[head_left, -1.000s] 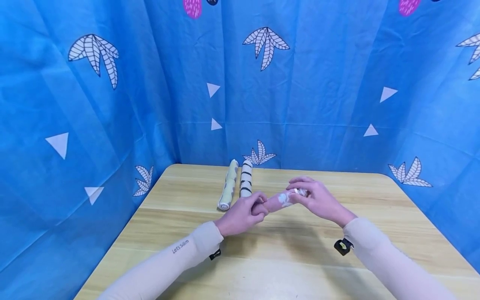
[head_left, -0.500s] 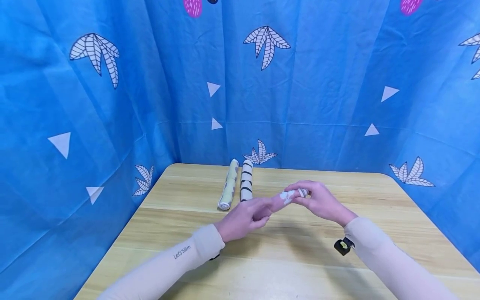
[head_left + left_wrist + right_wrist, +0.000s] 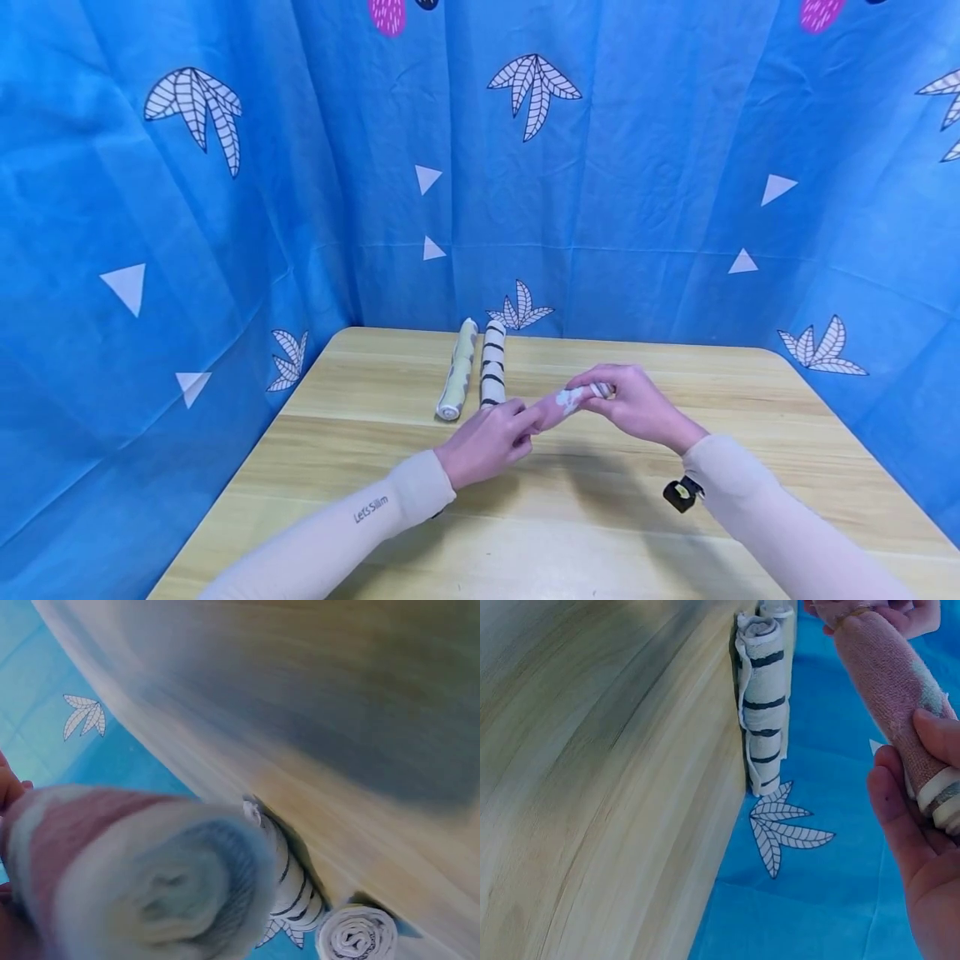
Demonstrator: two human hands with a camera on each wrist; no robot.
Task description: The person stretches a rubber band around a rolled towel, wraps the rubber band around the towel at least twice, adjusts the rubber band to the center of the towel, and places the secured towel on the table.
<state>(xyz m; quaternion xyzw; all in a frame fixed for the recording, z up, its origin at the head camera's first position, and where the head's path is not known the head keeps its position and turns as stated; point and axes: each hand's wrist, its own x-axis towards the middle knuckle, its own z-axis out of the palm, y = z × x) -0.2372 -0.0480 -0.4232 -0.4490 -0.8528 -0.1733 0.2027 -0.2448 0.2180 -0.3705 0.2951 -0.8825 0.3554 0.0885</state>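
Observation:
A pink rolled towel (image 3: 553, 412) with a white pattern and a striped end is held slantwise above the table between both hands. My left hand (image 3: 483, 446) grips its left end with curled fingers. A thin yellowish band (image 3: 861, 612) circles the roll beside that hand in the right wrist view. My right hand (image 3: 637, 404) pinches the striped end between thumb and fingers. In the left wrist view, the spiral end of the towel (image 3: 169, 889) fills the lower left, blurred.
Two other rolled towels lie side by side at the back of the wooden table (image 3: 675, 533): a green patterned one (image 3: 456, 375) and a white one with black stripes (image 3: 492, 358), whose near end sits close behind my left hand. A blue curtain (image 3: 637, 167) surrounds the table.
My left hand's fingers spread along the towel's left end, then curled in on it again. The right hand dipped slightly, its grip kept. The two rolls at the back have stayed put.

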